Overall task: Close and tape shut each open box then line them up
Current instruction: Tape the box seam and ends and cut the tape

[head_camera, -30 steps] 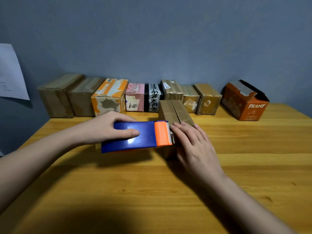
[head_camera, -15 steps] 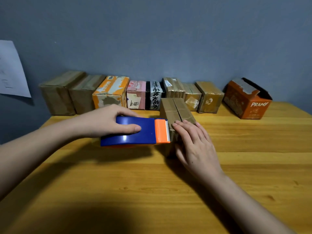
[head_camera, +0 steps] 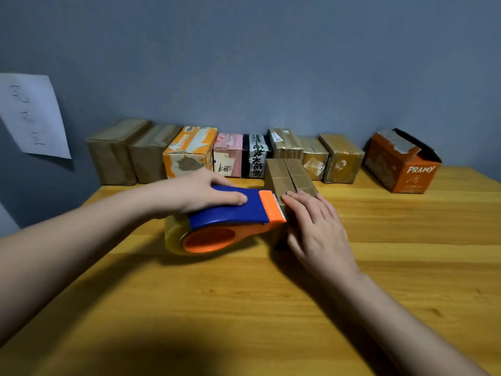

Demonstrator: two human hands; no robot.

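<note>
Now that the tape dispenser (head_camera: 230,213) has tipped up, baring its roll, the left hand (head_camera: 202,192) grips it at nine o'clock of the small box (head_camera: 288,175), mid-tabletop (head_camera: 271,308), right hand (head_camera: 318,226) pressing flat, taping apparently beginning.

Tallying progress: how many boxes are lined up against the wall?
8 in the row, left to right along the wall. Apart from it: the box being taped in front, and the open orange box at right.

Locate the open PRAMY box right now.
Head view, far right: the orange PRAMY box sits on the wooden table against the wall, set apart from the right end of the row of taped boxes.
</note>
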